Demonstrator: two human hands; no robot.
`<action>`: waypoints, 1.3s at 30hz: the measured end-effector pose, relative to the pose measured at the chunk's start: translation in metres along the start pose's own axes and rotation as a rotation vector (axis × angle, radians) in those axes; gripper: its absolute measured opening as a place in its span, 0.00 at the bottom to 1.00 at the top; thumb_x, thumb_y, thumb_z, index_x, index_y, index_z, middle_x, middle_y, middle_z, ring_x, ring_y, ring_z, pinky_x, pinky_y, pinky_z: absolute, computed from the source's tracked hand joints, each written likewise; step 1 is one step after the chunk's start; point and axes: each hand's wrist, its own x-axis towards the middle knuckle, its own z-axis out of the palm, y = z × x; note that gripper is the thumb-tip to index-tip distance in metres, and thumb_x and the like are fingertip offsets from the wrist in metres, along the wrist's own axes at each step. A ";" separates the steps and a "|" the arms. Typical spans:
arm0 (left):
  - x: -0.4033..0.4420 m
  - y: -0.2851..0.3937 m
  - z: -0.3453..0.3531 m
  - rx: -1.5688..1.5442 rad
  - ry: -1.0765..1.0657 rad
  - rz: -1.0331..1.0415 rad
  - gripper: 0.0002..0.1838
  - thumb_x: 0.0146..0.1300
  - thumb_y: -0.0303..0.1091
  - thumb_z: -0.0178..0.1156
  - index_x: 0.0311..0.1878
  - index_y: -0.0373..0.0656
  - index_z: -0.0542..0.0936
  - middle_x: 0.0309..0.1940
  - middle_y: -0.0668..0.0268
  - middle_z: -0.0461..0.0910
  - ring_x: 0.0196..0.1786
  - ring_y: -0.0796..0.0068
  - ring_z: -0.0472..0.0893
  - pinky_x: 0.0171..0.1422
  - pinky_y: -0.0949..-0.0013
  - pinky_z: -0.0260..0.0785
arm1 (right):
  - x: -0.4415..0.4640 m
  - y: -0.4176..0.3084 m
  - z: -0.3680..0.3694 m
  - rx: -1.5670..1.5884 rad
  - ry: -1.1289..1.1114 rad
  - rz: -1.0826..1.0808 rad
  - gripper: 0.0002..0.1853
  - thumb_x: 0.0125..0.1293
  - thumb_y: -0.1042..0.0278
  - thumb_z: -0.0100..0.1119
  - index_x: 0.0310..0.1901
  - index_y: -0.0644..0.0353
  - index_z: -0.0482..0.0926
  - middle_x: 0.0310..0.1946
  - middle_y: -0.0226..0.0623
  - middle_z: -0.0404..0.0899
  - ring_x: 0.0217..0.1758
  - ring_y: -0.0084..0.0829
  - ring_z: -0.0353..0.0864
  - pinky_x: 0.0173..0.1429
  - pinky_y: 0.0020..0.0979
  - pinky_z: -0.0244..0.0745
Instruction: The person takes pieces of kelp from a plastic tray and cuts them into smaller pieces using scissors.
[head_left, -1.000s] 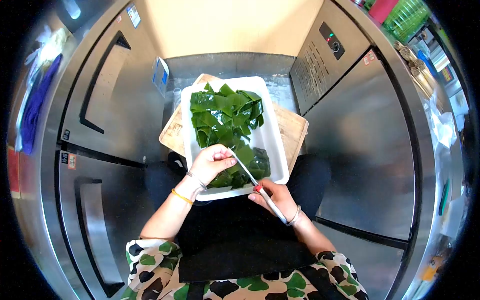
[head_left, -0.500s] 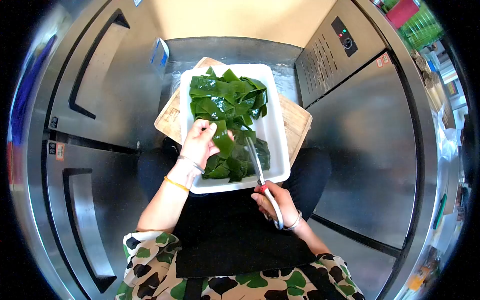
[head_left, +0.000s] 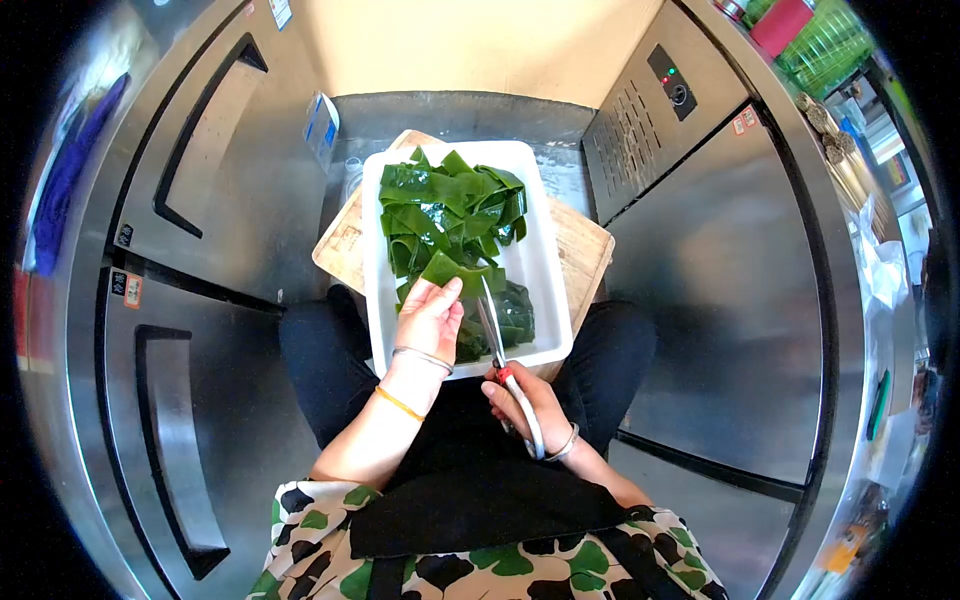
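My left hand (head_left: 432,314) pinches a flat piece of dark green kelp (head_left: 455,274) above the white tray (head_left: 551,280). In my right hand (head_left: 528,405) is a pair of scissors (head_left: 494,335), fingers wrapped round the pale handles. The blades point away from me, and their tips lie close to the right part of the held kelp. A heap of cut kelp pieces (head_left: 440,210) fills the far part of the tray. More kelp (head_left: 514,316) lies in the near part, partly hidden behind my left hand and the scissors.
Under the tray is a wooden board (head_left: 583,250). Steel cabinets with black handles (head_left: 160,440) stand close on the left, and a steel unit (head_left: 720,300) is close on the right. My knees (head_left: 620,350) flank the tray. A green basket (head_left: 826,50) sits at upper right.
My left hand has moved right and nearer to me, and the held kelp now lies more sideways. The scissors have shifted slightly left, with their tips nearer the kelp.
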 end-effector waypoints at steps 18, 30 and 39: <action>-0.046 0.070 0.054 -0.132 0.062 -0.258 0.12 0.63 0.20 0.59 0.49 0.44 0.77 0.44 0.69 0.82 0.47 0.78 0.81 0.52 0.69 0.76 | -0.005 -0.013 -0.002 -0.426 0.196 -0.182 0.18 0.60 0.54 0.65 0.42 0.59 0.75 0.30 0.46 0.79 0.31 0.51 0.80 0.34 0.43 0.75; -0.052 0.074 0.049 -0.221 -0.068 -0.310 0.15 0.63 0.18 0.57 0.51 0.44 0.74 0.46 0.68 0.81 0.48 0.75 0.81 0.53 0.69 0.77 | -0.009 -0.007 -0.007 -0.575 0.319 -0.303 0.22 0.57 0.53 0.68 0.46 0.58 0.76 0.33 0.44 0.79 0.34 0.48 0.81 0.37 0.41 0.77; -0.052 0.080 0.046 -0.151 -0.068 -0.330 0.16 0.62 0.17 0.58 0.51 0.46 0.74 0.43 0.69 0.80 0.45 0.75 0.81 0.51 0.67 0.78 | -0.014 -0.004 -0.011 -0.211 0.185 -0.146 0.20 0.56 0.57 0.71 0.44 0.60 0.77 0.31 0.45 0.79 0.33 0.44 0.82 0.36 0.38 0.76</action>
